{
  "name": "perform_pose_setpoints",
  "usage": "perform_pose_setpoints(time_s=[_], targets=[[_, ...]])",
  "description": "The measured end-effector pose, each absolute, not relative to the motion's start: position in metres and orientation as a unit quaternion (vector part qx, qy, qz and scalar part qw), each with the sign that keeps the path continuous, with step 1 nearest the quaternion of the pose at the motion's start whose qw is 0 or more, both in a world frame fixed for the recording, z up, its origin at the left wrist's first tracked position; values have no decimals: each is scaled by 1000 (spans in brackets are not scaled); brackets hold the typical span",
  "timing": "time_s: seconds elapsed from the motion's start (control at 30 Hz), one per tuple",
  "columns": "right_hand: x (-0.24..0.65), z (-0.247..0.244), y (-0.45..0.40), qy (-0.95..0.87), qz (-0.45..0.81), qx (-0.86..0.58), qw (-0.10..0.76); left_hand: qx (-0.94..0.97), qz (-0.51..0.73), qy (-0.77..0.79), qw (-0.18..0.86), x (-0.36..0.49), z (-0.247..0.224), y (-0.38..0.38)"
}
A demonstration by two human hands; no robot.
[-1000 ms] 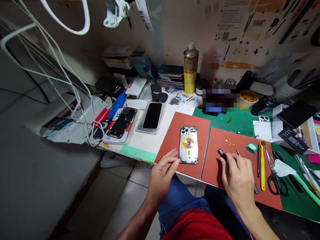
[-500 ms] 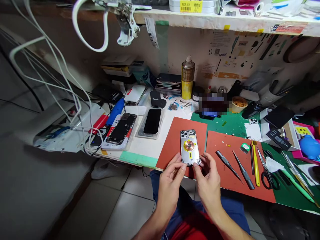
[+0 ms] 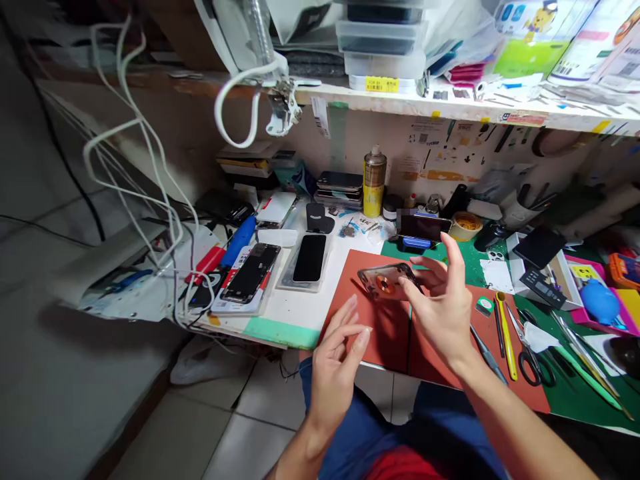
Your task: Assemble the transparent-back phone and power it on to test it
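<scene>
A phone back housing [image 3: 385, 285] with a copper-coloured coil is tilted above the left red-brown mat [image 3: 385, 340]. My right hand [image 3: 443, 303] grips its right end between thumb and fingers. Lower and to the left, my left hand [image 3: 340, 350] is off the housing, its fingers apart and slightly curled, holding nothing. A dark phone on a stand [image 3: 425, 227] is behind the right hand.
To the left lie a black-screened phone [image 3: 310, 258] on a clear case and a phone screen part [image 3: 251, 272]. On the right are a yellow tool [image 3: 507, 337], scissors [image 3: 530, 350] and tweezers. A spray can [image 3: 374, 183] stands behind; a shelf [image 3: 410, 105] overhangs the bench.
My left hand has let go of the housing. The right hand has moved up and right, shifted its grip to the housing's side and turned and tilted it. The view has tipped upward.
</scene>
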State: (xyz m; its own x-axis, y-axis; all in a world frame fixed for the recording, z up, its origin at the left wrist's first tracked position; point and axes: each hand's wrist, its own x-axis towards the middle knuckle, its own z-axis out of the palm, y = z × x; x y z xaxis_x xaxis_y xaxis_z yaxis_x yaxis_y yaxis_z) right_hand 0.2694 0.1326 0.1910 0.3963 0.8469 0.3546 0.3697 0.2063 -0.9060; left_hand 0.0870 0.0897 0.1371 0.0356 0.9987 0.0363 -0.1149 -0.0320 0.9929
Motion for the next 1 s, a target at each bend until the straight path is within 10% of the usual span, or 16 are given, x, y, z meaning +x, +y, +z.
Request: perform_pose_setpoints(time_s=[0.3, 0.77, 1.0], targets=[[282, 199, 121, -722, 228, -462, 461, 673, 472, 344, 453, 81, 170, 130], [298, 185, 84, -639, 28, -590, 493, 649, 508, 406, 395, 102, 165, 136], [362, 118, 37, -610, 40, -784, 109, 655, 513, 398, 386, 105, 165, 135]])
